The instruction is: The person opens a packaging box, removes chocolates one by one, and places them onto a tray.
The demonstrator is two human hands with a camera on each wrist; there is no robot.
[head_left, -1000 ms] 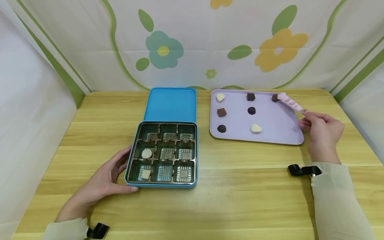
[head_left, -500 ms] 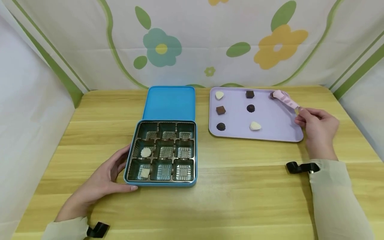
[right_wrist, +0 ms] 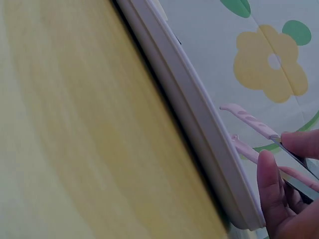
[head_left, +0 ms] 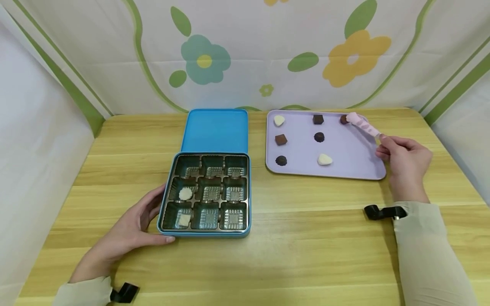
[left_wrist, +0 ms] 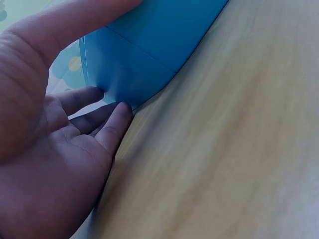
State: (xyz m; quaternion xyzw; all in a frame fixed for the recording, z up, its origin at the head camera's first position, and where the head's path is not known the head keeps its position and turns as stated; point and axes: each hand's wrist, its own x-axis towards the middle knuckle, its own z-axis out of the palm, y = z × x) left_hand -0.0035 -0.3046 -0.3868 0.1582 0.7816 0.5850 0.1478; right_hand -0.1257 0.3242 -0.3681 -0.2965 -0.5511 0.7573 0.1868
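Observation:
In the head view my right hand (head_left: pixel 408 163) pinches tongs (head_left: pixel 363 124) with pink patterned tips at the tray's right side. The tips are at a brown chocolate (head_left: pixel 344 119) near the far edge of the lilac tray (head_left: pixel 352 157). The right wrist view has the two tong arms apart between thumb and fingers. My left hand (head_left: pixel 132 229) lies around the near left corner of a blue tin (head_left: pixel 249 212), thumb along its front and fingertips against its side. A white scalloped chocolate (head_left: pixel 185 194) and a cream square one (head_left: pixel 184 220) occupy the tin's left column.
Several more chocolates are spread over the tray, among them a white one (head_left: pixel 325 159) and a dark round one (head_left: pixel 281 160). Behind the tin lies its blue lid (head_left: pixel 215 129). A floral cloth (head_left: pixel 245 55) hangs at the back of the wooden table (head_left: pixel 291 246).
My right hand and the tongs have shifted slightly left, and the brown chocolate at the tips has moved a little left with them. The left hand stays at the tin. The head view has tilted slightly.

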